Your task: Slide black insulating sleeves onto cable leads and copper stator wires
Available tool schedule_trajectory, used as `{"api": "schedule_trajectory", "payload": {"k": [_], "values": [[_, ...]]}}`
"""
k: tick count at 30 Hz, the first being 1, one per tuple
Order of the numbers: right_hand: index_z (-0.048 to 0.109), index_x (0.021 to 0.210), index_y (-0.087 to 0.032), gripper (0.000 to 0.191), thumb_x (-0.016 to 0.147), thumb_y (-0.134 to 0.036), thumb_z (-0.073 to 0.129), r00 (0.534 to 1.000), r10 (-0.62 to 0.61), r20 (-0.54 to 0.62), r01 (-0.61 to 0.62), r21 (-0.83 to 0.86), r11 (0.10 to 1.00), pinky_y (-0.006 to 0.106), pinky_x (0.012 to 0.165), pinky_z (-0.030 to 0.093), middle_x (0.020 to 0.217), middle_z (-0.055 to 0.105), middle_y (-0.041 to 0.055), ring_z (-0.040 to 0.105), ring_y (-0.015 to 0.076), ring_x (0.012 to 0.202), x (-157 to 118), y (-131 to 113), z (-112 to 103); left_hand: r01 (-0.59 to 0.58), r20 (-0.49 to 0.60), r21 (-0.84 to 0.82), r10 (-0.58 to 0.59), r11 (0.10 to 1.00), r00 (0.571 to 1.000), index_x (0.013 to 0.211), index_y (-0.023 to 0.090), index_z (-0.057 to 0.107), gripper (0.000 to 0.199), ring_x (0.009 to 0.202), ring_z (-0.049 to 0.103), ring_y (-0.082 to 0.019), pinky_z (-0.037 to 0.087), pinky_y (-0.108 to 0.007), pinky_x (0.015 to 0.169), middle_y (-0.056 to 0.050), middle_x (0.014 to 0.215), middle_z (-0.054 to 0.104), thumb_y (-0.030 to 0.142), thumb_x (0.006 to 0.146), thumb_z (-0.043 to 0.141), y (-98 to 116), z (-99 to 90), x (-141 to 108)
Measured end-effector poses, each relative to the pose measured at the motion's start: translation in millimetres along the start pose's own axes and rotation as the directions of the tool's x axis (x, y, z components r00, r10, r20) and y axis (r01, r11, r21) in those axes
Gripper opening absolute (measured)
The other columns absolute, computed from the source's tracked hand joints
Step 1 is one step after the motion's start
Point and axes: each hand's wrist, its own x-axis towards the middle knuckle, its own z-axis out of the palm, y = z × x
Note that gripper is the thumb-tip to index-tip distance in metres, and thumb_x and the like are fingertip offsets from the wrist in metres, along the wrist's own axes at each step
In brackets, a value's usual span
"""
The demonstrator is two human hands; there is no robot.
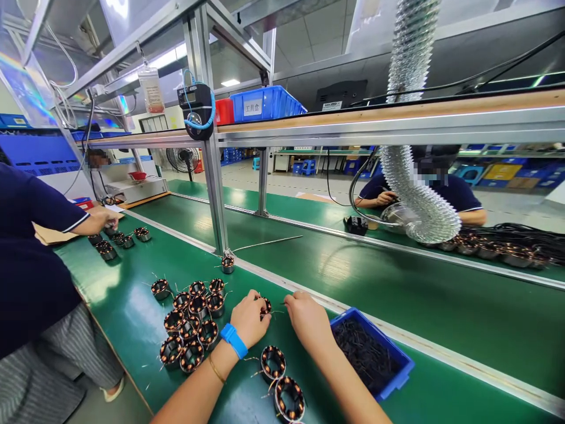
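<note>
My left hand [251, 318], with a blue band at its wrist, is closed around a copper-wound motor stator [266, 306] on the green bench; fingers cover part of the stator. Thin wire ends reach from it toward my right hand [308, 319]. That hand's thumb and fingertips are pinched together just right of the stator, and what is between them is too small to make out. Nearer to me, between my forearms, stand two more stators [273, 363]. Left of my left hand several stators [189, 327] are grouped, their wire leads sticking out.
A blue bin [399, 386] of thin black pieces sits beside my right forearm. A metal post [214, 200] rises from the bench, with a lone stator [228, 264] at its foot. One co-worker [30, 235] handles stators at left; another [373, 191] sits across, behind a flexible duct [404, 176].
</note>
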Motion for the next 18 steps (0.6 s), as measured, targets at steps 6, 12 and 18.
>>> {"api": "schedule_trajectory", "payload": {"k": [6, 12, 18], "values": [[0.072, 0.083, -0.017, 0.024, 0.091, -0.006, 0.052, 0.999, -0.028, 0.027, 0.025, 0.082, 0.996, 0.028, 0.068, 0.047, 0.087, 0.072, 0.0129, 0.068, 0.0255, 0.090, 13, -2, 16, -0.170, 0.116, -0.080, 0.179, 0.982, 0.977, 0.096, 0.024, 0.073, 0.021, 0.120, 0.058, -0.022, 0.044, -0.033, 0.108, -0.002, 0.138, 0.057, 0.010, 0.085, 0.062, -12, -12.2, -5], [0.070, 0.102, -0.023, 0.028, 0.100, -0.020, 0.042, 1.000, -0.013, 0.015, 0.009, 0.281, 0.960, 0.024, 0.076, 0.046, 0.097, 0.075, 0.0032, 0.069, 0.0181, 0.091, 15, 4, 19, -0.187, 0.177, -0.101, 0.202, 0.977, 0.963, 0.102, 0.024, 0.073, 0.034, 0.122, 0.060, -0.023, 0.046, -0.035, 0.107, -0.001, 0.143, 0.056, 0.003, 0.087, 0.051, -11, -14.8, -7], [0.070, 0.100, -0.019, 0.029, 0.097, -0.017, 0.041, 0.999, 0.034, 0.019, -0.038, 0.341, 0.939, 0.027, 0.077, 0.044, 0.095, 0.075, 0.0068, 0.069, 0.0223, 0.091, 17, 7, 25, -0.184, 0.189, -0.102, 0.201, 0.978, 0.961, 0.103, 0.024, 0.073, 0.036, 0.124, 0.059, -0.023, 0.046, -0.036, 0.108, -0.001, 0.146, 0.054, 0.002, 0.087, 0.050, -12, -16.3, -10]]}}
